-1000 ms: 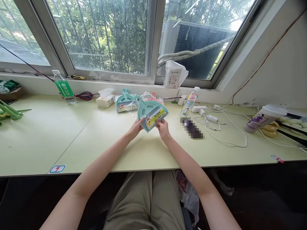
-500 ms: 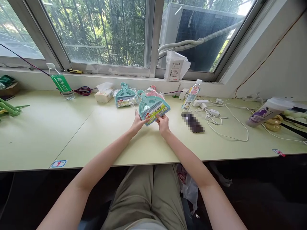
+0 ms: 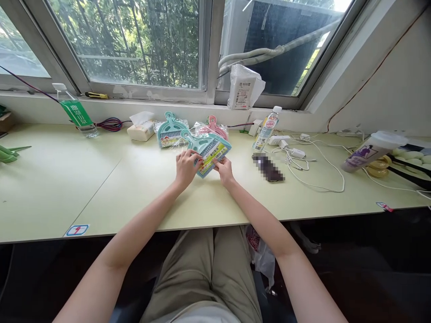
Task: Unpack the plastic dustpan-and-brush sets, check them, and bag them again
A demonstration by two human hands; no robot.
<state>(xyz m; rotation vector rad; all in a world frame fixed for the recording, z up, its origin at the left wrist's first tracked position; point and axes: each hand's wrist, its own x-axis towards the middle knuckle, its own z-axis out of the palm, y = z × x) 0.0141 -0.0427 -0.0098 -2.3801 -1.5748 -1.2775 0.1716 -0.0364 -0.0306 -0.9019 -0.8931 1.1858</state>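
A teal mini dustpan and brush set (image 3: 210, 151) with a yellow-green label is held tilted above the table, its handle pointing up and left. My left hand (image 3: 186, 168) grips its left side, fingers curled over the front edge. At the lower right edge, my right hand (image 3: 224, 171) pinches the set between thumb and fingers. Just behind lie a second teal dustpan set (image 3: 170, 131) in clear wrap and a pink dustpan set (image 3: 213, 127), partly covered by the held one.
A tissue pack (image 3: 140, 128) and a green-labelled bottle (image 3: 79, 114) stand at the back left. To the right are a drink bottle (image 3: 267, 129), a pixelated dark object (image 3: 269, 168), white cables (image 3: 296, 157) and a lidded cup (image 3: 370, 152). The table's front edge runs below my forearms.
My left hand has shifted from beneath the set's left corner to over its left edge, fingers now curled on the front. The set has tilted more, and the view has moved slightly.
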